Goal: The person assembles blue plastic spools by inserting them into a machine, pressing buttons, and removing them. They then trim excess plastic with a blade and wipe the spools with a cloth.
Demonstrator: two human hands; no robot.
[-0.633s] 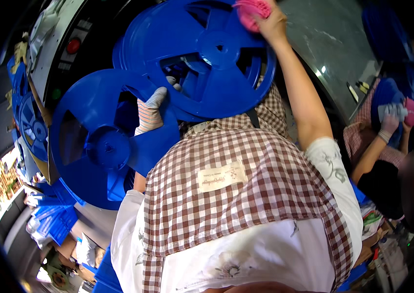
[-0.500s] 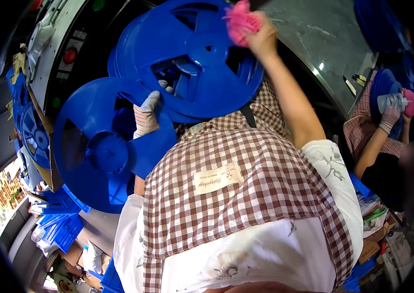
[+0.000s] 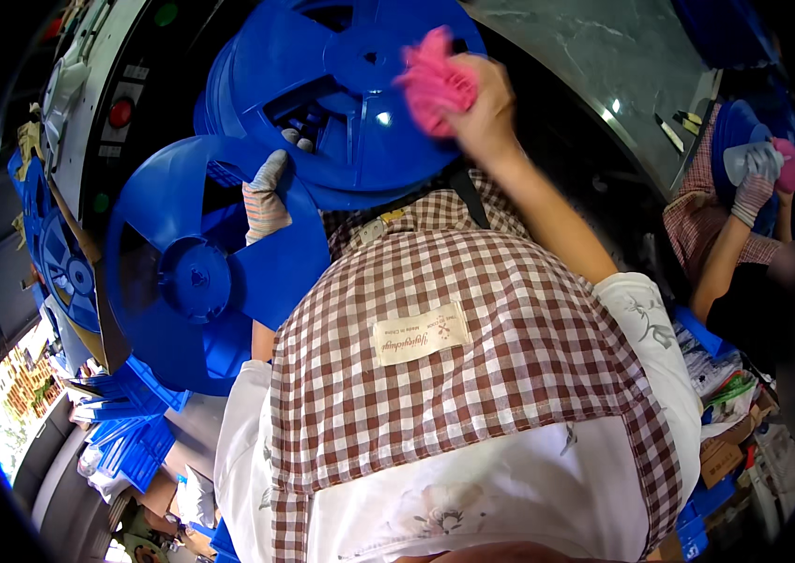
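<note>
A: The blue reel (image 3: 360, 94) sits at the top centre of the frame, a big plastic spool with spoked cut-outs, held up in front of the person's checked apron (image 3: 472, 375).

B: And the hands?

A: The right hand (image 3: 482, 108) is bare and clenched around a pink cloth (image 3: 435, 80), pressed against the reel's flange just right of the hub. The left hand (image 3: 266, 197), in a striped knit glove, is hooked over the reel's lower left edge, fingers curled into a cut-out, grasping it.

B: How to do this wipe well?

A: I'd judge it wants the gloved hand to brace the rim firmly so the reel doesn't swing, and the cloth to follow the flat flange, working round the openings instead of snagging on their edges. A second blue reel (image 3: 200, 272) lies just behind at centre left, touching or nearly so; best not to knock it.

B: What has changed from half a second back?

A: The cloth has moved down from the reel's upper right rim toward the hub, with the arm bent more. The gloved hand has kept its grip. At the far right, a co-worker's gloved hand (image 3: 754, 183) still works on another blue piece.
</note>
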